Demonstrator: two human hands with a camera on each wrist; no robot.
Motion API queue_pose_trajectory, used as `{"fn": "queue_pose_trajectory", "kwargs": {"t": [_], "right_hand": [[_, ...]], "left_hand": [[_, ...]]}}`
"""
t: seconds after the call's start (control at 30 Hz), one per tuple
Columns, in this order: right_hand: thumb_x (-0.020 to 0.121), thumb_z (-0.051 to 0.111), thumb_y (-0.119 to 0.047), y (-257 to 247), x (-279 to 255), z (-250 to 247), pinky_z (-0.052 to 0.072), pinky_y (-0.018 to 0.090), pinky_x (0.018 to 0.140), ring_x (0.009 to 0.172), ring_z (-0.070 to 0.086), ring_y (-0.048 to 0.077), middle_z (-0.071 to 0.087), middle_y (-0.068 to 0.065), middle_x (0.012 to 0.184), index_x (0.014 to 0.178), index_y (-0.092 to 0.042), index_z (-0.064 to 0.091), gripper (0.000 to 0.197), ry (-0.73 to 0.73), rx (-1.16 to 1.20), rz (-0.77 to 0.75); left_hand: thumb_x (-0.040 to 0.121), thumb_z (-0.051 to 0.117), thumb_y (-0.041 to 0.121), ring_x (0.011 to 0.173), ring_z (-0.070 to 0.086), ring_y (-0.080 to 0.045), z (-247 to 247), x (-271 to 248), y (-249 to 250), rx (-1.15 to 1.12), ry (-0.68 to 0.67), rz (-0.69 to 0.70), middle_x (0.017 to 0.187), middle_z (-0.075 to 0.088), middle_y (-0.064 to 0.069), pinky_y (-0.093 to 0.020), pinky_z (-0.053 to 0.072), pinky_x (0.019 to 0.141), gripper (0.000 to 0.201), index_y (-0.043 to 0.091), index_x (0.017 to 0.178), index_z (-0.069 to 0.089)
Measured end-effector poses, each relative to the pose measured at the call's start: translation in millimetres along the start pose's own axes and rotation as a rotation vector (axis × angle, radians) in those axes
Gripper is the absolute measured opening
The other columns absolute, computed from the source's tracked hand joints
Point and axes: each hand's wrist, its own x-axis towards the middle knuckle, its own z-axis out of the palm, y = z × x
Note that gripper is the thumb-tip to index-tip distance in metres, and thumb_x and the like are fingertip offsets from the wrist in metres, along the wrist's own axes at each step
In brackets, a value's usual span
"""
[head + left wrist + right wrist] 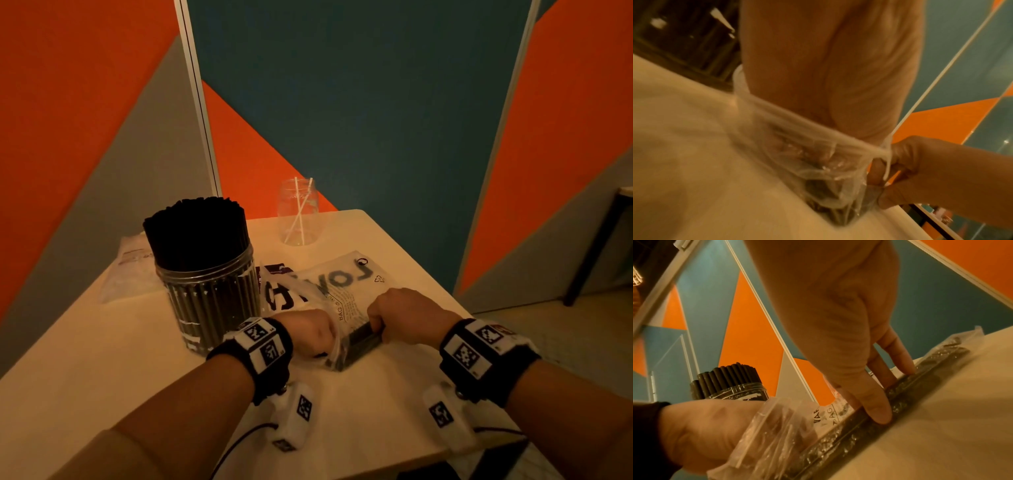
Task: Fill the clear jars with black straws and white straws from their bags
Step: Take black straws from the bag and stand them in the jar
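Note:
A clear printed bag lies on the table with a bundle of black straws in its near end. My left hand is pushed into the bag's open mouth, and its fingers curl round the straw ends under the plastic. My right hand pinches the straw bundle through the bag from the other side, thumb on the near edge. A clear jar packed with black straws stands just left of my left wrist. A second clear jar at the back holds two white straws.
Another clear bag lies at the table's back left, behind the full jar. The pale table ends close behind the far jar and just right of my right wrist. Orange, grey and blue partition walls enclose it.

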Motion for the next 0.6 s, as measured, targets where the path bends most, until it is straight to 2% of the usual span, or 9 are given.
{"fn": "queue_pose_trajectory", "kwargs": {"t": [0.07,0.1,0.2,0.27,0.33,0.4,0.43,0.53,0.6], "right_hand": [[0.089,0.069,-0.019,-1,0,1,0.049,0.030,0.082,0.103,0.060,0.021,0.067,0.000,0.114,0.109,-0.025,0.071,0.021,0.004,0.006,-0.004],[0.090,0.067,-0.018,-1,0,2,0.049,0.029,0.081,0.102,0.060,0.021,0.067,0.001,0.115,0.110,-0.024,0.071,0.021,0.005,0.015,-0.004],[0.092,0.062,-0.015,-3,1,3,0.054,0.034,0.086,0.100,0.063,0.023,0.068,0.005,0.113,0.112,-0.020,0.072,0.022,0.000,0.014,-0.007],[0.093,0.063,-0.016,-4,2,4,0.054,0.034,0.088,0.101,0.062,0.022,0.067,0.004,0.114,0.114,-0.022,0.072,0.024,-0.004,0.025,-0.007],[0.094,0.064,-0.017,-3,1,4,0.052,0.029,0.088,0.102,0.061,0.020,0.065,0.001,0.115,0.117,-0.024,0.071,0.025,-0.012,0.035,-0.014],[0.094,0.064,-0.018,-1,0,3,0.051,0.028,0.089,0.104,0.061,0.019,0.066,-0.001,0.116,0.118,-0.026,0.072,0.026,-0.021,0.053,-0.022],[0.094,0.064,-0.019,-1,-1,2,0.051,0.028,0.090,0.104,0.062,0.019,0.067,-0.001,0.116,0.118,-0.027,0.072,0.027,-0.023,0.064,-0.028],[0.094,0.064,-0.020,0,-2,1,0.050,0.028,0.088,0.103,0.062,0.018,0.068,-0.003,0.114,0.117,-0.028,0.072,0.026,-0.029,0.069,-0.034],[0.095,0.064,-0.021,0,-2,2,0.050,0.027,0.087,0.102,0.062,0.018,0.068,-0.003,0.113,0.117,-0.028,0.072,0.025,-0.035,0.067,-0.034]], "left_hand": [[0.091,0.059,0.028,0.102,0.062,-0.021,-1,-2,6,0.066,-0.013,0.015,0.111,0.070,-0.002,-0.037,0.054,0.091,0.027,0.016,0.111,0.070],[0.091,0.059,0.028,0.098,0.062,-0.020,0,-3,9,0.102,-0.006,0.023,0.106,0.069,-0.001,-0.033,0.054,0.085,0.025,0.014,0.108,0.070],[0.087,0.062,0.021,0.073,0.054,-0.011,5,-1,15,0.226,0.106,0.054,0.081,0.061,0.004,-0.021,0.043,0.060,0.004,0.020,0.084,0.065],[0.085,0.065,0.019,0.063,0.047,-0.006,9,-1,15,0.249,0.167,0.071,0.073,0.055,0.007,-0.018,0.036,0.054,0.015,0.025,0.073,0.058],[0.086,0.066,0.019,0.063,0.047,-0.008,11,-2,16,0.263,0.179,0.087,0.073,0.054,0.007,-0.019,0.037,0.058,0.015,0.025,0.076,0.057],[0.089,0.064,0.017,0.066,0.047,-0.010,11,-4,18,0.286,0.138,0.087,0.076,0.054,0.004,-0.021,0.039,0.064,0.002,0.017,0.091,0.064],[0.090,0.062,0.017,0.070,0.050,-0.012,11,-4,18,0.307,0.109,0.086,0.080,0.056,0.002,-0.023,0.040,0.068,0.010,0.013,0.098,0.066],[0.096,0.056,0.017,0.096,0.056,-0.024,5,-9,17,0.337,-0.017,0.087,0.111,0.064,-0.013,-0.030,0.045,0.087,0.026,0.003,0.116,0.064],[0.099,0.052,0.013,0.110,0.057,-0.032,4,-11,13,0.340,-0.037,0.102,0.121,0.062,-0.019,-0.032,0.044,0.096,0.028,-0.002,0.121,0.061]]}}
